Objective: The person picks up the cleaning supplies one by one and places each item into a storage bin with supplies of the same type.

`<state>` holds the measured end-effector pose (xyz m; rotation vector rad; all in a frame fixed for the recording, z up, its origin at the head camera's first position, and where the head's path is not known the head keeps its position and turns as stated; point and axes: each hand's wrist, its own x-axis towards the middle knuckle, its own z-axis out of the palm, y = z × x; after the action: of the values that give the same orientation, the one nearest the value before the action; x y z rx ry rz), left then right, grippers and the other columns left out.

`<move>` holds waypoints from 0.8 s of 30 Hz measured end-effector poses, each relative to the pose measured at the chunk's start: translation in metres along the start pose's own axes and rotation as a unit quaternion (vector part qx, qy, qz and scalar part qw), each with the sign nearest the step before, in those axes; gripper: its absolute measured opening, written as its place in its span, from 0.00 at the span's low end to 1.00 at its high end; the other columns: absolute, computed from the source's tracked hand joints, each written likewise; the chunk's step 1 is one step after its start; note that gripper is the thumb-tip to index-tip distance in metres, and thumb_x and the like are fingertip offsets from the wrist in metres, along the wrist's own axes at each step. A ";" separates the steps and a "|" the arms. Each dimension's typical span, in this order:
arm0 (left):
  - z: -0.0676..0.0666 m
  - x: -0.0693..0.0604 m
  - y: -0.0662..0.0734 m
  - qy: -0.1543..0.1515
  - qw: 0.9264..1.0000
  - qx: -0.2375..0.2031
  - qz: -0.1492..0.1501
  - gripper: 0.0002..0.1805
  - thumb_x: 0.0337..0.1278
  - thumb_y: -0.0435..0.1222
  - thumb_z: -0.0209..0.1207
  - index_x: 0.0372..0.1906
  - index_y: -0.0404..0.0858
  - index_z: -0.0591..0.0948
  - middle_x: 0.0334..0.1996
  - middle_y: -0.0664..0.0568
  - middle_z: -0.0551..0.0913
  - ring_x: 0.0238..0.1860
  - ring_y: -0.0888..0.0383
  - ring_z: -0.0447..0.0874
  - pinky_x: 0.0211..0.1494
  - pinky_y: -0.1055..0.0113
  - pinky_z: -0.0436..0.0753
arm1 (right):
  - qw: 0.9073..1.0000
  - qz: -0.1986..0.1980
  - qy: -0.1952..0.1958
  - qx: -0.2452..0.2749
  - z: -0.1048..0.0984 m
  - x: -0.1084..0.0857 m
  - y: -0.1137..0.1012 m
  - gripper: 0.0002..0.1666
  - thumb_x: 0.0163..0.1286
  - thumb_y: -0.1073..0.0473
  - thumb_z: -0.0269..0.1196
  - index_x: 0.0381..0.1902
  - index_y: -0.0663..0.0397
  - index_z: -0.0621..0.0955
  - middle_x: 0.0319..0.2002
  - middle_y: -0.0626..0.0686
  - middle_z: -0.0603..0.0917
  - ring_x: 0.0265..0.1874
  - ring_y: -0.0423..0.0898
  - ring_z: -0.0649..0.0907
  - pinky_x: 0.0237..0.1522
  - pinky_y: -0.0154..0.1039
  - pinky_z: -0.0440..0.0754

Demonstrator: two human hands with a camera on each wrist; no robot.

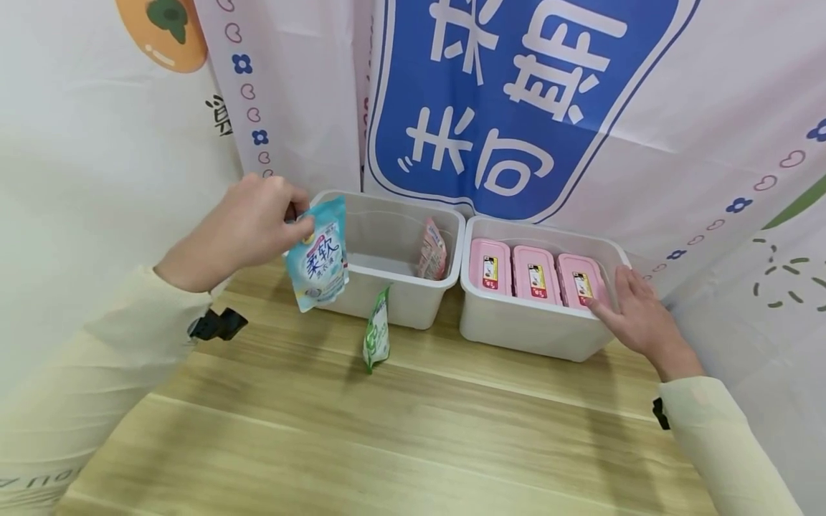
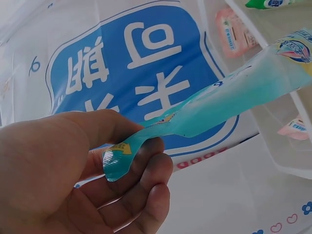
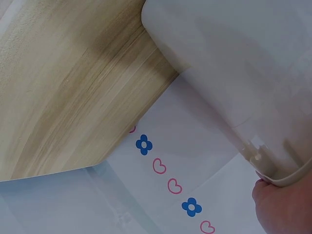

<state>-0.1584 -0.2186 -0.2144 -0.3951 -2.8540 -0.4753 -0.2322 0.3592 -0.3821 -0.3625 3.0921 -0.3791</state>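
Observation:
My left hand pinches the top edge of a teal laundry detergent pouch between thumb and fingers. The pouch hangs in front of the left corner of the left white bin. In the left wrist view, the pouch is seen edge-on, stretching from the fingers toward the bin. My right hand rests with extended fingers on the front right corner of the right white bin. In the right wrist view, only part of that hand shows, against the bin's rim.
Three pink-lidded boxes stand side by side in the right bin. A pink pouch leans inside the left bin's right end. On the wooden table, a green and white pouch stands before the left bin. Printed cloth hangs behind.

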 end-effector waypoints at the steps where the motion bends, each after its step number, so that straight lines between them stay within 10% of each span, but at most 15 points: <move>1: -0.001 0.001 0.001 -0.001 1.000 -0.001 -0.003 0.12 0.66 0.32 0.59 0.26 0.35 0.85 0.25 0.45 0.86 0.23 0.54 0.79 0.22 0.67 0.75 | 1.000 0.001 -0.001 0.001 0.000 0.000 0.000 0.60 0.82 0.30 0.45 0.83 0.70 0.35 0.83 0.75 0.35 0.83 0.74 0.41 0.78 0.77 0.48; 24: -0.018 0.034 0.013 0.006 1.000 0.016 -0.019 0.12 0.71 0.34 0.59 0.34 0.32 0.88 0.36 0.38 0.88 0.33 0.49 0.83 0.28 0.65 0.80 | 1.000 0.000 0.001 -0.001 0.000 0.001 0.001 0.60 0.81 0.30 0.45 0.83 0.71 0.36 0.83 0.74 0.37 0.84 0.73 0.41 0.80 0.75 0.47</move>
<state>-0.1836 -0.2054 -0.1848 -0.3326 -2.8578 -0.4355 -0.2331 0.3601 -0.3823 -0.3624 3.0936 -0.3776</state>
